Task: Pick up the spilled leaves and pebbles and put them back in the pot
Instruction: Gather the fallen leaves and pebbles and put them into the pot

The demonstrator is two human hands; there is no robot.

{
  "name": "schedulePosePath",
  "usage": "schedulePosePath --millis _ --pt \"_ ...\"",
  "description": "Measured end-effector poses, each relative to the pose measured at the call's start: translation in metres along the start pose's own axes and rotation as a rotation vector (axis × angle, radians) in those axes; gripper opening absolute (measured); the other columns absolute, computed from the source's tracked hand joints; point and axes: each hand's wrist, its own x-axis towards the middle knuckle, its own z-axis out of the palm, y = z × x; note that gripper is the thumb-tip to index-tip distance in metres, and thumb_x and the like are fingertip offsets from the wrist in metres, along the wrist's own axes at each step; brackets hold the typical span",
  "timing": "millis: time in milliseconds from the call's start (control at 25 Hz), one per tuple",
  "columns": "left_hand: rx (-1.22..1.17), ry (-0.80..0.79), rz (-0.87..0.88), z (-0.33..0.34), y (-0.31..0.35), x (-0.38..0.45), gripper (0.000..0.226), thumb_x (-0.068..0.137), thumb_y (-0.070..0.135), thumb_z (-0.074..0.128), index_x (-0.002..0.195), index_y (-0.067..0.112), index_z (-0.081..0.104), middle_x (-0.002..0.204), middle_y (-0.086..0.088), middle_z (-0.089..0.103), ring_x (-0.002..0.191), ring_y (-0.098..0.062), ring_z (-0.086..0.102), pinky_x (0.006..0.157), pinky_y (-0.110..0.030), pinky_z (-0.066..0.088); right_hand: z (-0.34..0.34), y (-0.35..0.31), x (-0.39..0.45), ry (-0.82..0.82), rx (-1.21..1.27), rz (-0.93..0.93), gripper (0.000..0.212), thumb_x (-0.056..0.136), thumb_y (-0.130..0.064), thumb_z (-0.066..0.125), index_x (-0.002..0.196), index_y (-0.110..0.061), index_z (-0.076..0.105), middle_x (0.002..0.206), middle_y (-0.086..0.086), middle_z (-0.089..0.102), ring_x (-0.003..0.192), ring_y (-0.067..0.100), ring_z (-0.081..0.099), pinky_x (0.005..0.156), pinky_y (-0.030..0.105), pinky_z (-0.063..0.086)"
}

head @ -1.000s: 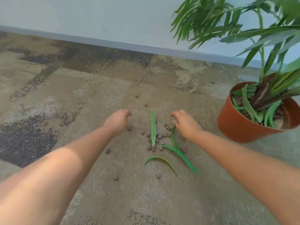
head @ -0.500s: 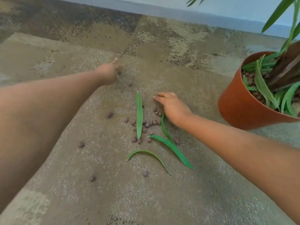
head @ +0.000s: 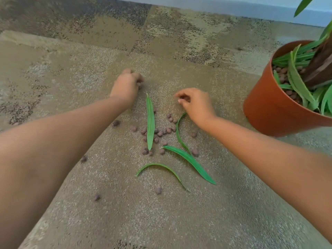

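Several green leaves lie on the carpet: a straight leaf [head: 150,123], a thin curved leaf [head: 179,133], a broad leaf [head: 190,160] and an arched leaf [head: 161,168]. Brown pebbles [head: 159,132] cluster around the straight leaf, and single ones are scattered nearer to me. My left hand [head: 126,85] rests just beyond the straight leaf's tip, fingers curled around a pebble. My right hand [head: 195,101] hovers above the curved leaf's far end, its fingertips pinched on what looks like a small pebble. The terracotta pot [head: 269,105] stands at the right, holding pebbles, leaves and a plant stem.
Stray pebbles lie at the left [head: 116,123], [head: 83,159] and close to me [head: 97,197], [head: 158,190]. A grey baseboard [head: 233,8] runs along the wall at the top. Plant fronds [head: 303,4] hang over the pot.
My left hand has pulled back from the far pebbles to the straight leaf's tip, fingers closed. My right hand has lifted off the pebble cluster with its fingertips pinched. The view has tilted down.
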Motion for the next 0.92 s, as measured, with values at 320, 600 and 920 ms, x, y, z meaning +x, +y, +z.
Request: schedulePosePath --millis 320,600,920 --pt "-0.007 0.005 0.002 -0.001 0.007 -0.025 0.021 0.089 -0.002 0.051 0.100 0.005 0.068 0.103 -0.010 0.062 0.093 -0.025 0.059 0.082 -0.031 0.047 -0.011 -0.017 -0.017 0.101 0.475 0.234 0.019 0.087 -0.005 0.060 0.098 -0.018 0.067 0.093 -0.011 0.064 0.089 0.004 0.059 0.077 0.013 0.049" --pt "-1.476 -0.097 -0.912 -0.024 0.089 -0.077 0.018 0.095 0.005 0.040 0.082 0.005 0.051 0.078 -0.007 0.050 0.072 -0.015 0.052 0.074 -0.028 0.055 -0.020 -0.043 -0.041 0.030 0.984 0.476 0.021 0.088 0.001 0.056 0.092 -0.019 0.062 0.099 -0.002 0.062 0.097 0.014 0.060 0.082 0.025 0.054" --pt "-1.582 -0.446 -1.013 -0.043 0.089 -0.098 0.038 0.099 0.020 0.032 0.067 0.007 0.048 0.057 -0.008 0.052 0.055 -0.015 0.053 0.046 -0.024 0.052 -0.033 -0.066 -0.065 -0.041 0.475 0.083 0.019 0.086 -0.015 0.064 0.105 -0.014 0.065 0.092 -0.005 0.065 0.079 0.004 0.059 0.069 0.011 0.048"
